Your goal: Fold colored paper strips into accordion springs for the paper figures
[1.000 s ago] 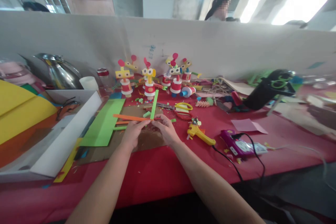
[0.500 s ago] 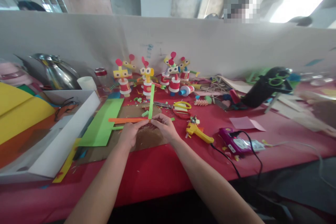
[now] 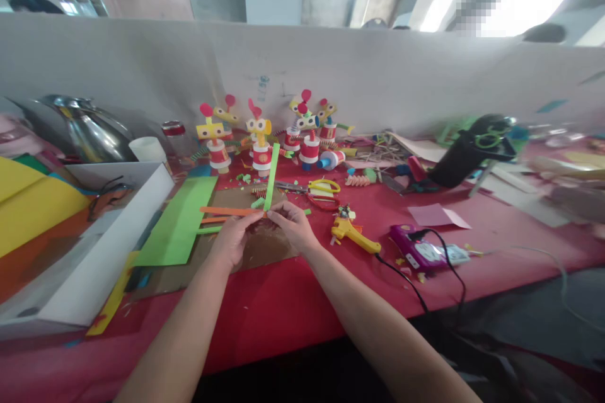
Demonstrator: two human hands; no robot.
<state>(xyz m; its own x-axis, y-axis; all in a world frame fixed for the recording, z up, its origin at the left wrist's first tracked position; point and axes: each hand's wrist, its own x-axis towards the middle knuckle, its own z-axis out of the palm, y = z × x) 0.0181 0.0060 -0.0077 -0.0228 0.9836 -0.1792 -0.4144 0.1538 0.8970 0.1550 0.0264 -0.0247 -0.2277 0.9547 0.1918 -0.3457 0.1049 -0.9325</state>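
Over a brown cardboard sheet (image 3: 265,245), my two hands meet at the joined ends of two paper strips. My left hand (image 3: 232,238) is closed, thumb and finger pinching the orange paper strip (image 3: 227,211), which points left. Fingertips of my right hand (image 3: 293,227) pinch the same corner, where the green paper strip (image 3: 271,177) rises away from me, tilted slightly right. How the ends overlap is hidden by the fingers. A second orange strip and a thin green strip lie just below, partly behind my left hand. A green paper sheet (image 3: 177,223) lies to the left.
Behind stand several paper-cup figures (image 3: 259,152). Scissors (image 3: 324,186) and a yellow glue gun (image 3: 355,237) lie right of my hands, its cord trailing near a purple power strip (image 3: 418,247). A white box (image 3: 106,239) fills the left. Another person's arm shows at far right.
The green strip leans a little more to the right. The orange strip has lifted slightly, showing another orange strip under it. Both hands keep their pinch; the whole view has shifted slightly.
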